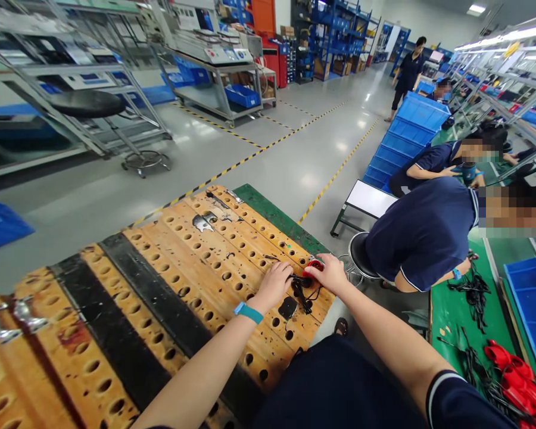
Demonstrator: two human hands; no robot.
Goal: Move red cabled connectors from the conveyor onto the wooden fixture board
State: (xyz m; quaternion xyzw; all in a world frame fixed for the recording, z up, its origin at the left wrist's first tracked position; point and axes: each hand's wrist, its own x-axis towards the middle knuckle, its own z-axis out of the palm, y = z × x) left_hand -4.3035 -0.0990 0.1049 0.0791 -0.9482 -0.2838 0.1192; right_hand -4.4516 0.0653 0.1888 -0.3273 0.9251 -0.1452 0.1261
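A red round part [311, 269] with a dark inside lies at the right edge of the hole-filled wooden board [192, 262]. My right hand [333, 274] is closed around its side, thumb over the front and fingers behind. To its left, my left hand [274, 285] has its fingers curled down at the end of a black cable [301, 293]; the fingertips are partly hidden. The cable hangs in a loose bundle between my hands and reaches up to the red part. A small dark rod-like piece [271, 257] rests just beyond my left hand.
On the right, a seated co-worker [422, 208] bends over a green bench [446, 316] bearing black cables and red housings [518, 381]. Stacked blue crates [399, 140] and a white-topped stand [370, 198] are ahead. Metal clamps [27, 314] sit on the board's left end.
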